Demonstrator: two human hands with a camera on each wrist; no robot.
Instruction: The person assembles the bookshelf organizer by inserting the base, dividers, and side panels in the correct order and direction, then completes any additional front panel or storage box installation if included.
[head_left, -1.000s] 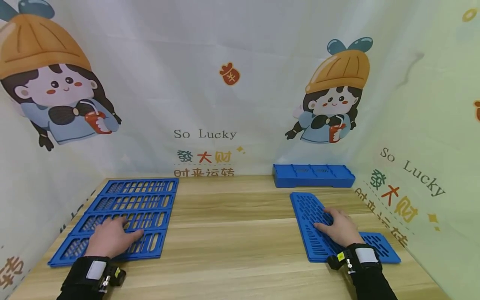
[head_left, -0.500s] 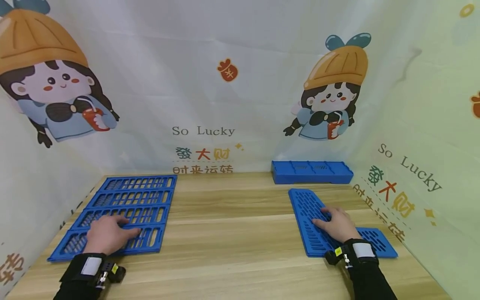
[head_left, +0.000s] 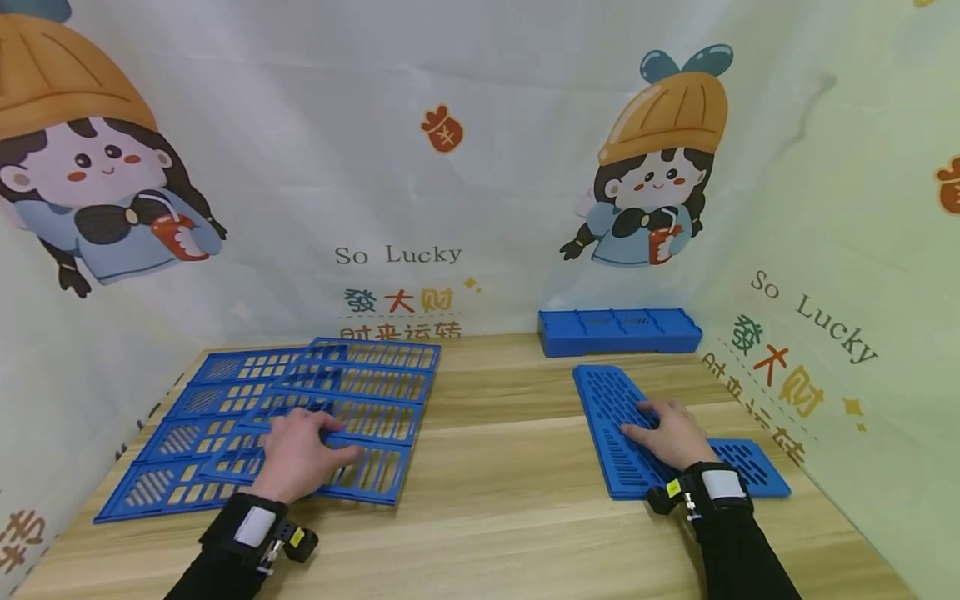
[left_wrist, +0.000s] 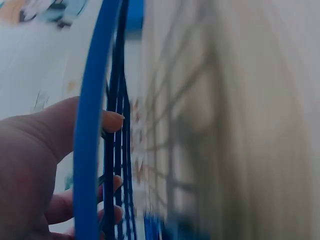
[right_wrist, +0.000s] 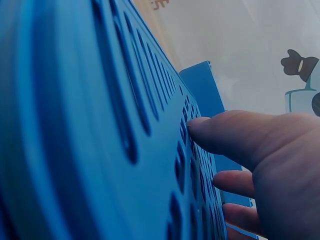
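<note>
My left hand (head_left: 300, 458) holds a thin blue lattice panel (head_left: 411, 443), with thumb and fingertips through its openings in the left wrist view. The panel is raised off the table, its shadow on the wood. It overlaps a similar blue lattice panel (head_left: 161, 460) lying at the left. My right hand (head_left: 671, 437) rests on a blue slotted plate (head_left: 609, 467), thumb and fingertips touching its holes in the right wrist view. A second blue slotted piece (head_left: 757, 479) lies at an angle to that plate, partly hidden by the hand and wrist.
A long blue box-shaped piece (head_left: 618, 337) stands at the back right against the printed cloth (head_left: 495, 208). The cloth walls the wooden table (head_left: 495, 533) at the back and both sides.
My left hand has lifted the upper lattice panel and moved it right, uncovering a second one beneath. The right hand stays on the slotted plate; the head view has shifted slightly.
</note>
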